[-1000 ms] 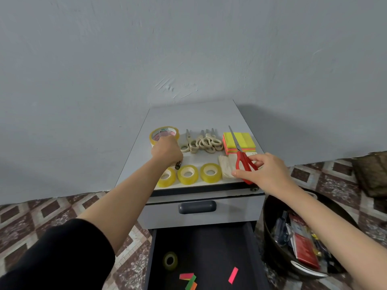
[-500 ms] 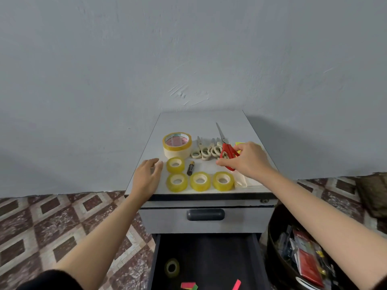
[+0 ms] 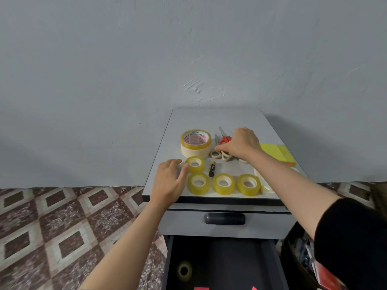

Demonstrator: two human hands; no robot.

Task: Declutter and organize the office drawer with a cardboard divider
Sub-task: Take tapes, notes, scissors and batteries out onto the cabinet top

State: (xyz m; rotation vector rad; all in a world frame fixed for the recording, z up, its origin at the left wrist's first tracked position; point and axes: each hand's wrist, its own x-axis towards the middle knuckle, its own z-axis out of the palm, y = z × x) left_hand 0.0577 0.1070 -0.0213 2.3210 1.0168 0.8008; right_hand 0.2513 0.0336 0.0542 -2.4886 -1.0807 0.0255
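On the grey cabinet top (image 3: 217,119) my right hand (image 3: 240,144) grips the red-handled scissors (image 3: 224,137) beside several cream scissors (image 3: 219,154). My left hand (image 3: 169,181) lies flat near the front left edge, its thumb touching a small yellow tape roll (image 3: 195,164). Three more small tape rolls (image 3: 223,183) stand in a row along the front edge. A large tape roll (image 3: 195,145) sits behind them, with a battery (image 3: 212,168) between. The black open drawer (image 3: 219,264) below holds one tape roll (image 3: 184,271) and coloured paper bits.
Yellow sticky notes (image 3: 276,152) lie at the right of the cabinet top, white folded pieces (image 3: 266,188) near the front right corner. A closed drawer with a dark handle (image 3: 224,218) sits above the open one. A dark bin (image 3: 301,260) of clutter stands at the right.
My right hand carried the red scissors from the front right to the back, next to the cream scissors. My left hand left the large tape roll and came down flat beside the small rolls.
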